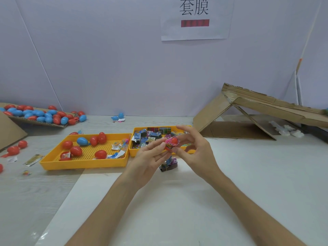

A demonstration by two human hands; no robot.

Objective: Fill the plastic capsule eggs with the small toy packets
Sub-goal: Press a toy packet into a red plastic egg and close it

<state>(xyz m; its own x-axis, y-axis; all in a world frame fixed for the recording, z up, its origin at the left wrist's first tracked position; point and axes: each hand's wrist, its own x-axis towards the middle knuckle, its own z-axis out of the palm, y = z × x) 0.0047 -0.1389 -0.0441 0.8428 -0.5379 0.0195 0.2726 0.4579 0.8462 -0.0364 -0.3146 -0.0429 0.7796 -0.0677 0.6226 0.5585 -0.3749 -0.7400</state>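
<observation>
Red egg (171, 143) is up in the air between both hands, just over the front edge of the yellow tray (152, 128) full of little toy packets (150, 135). The left hand (149, 160) pinches it from one side and the right hand (193, 150) pinches it from the other, with something pink and printed pressed on the egg. More red and blue eggs (76, 150) lie in the other yellow tray (83, 164) to the left.

The white paper sheet (196, 18) on the wall above the yellow trays says "套膜" in big dark letters, over a blurry red bar.
</observation>
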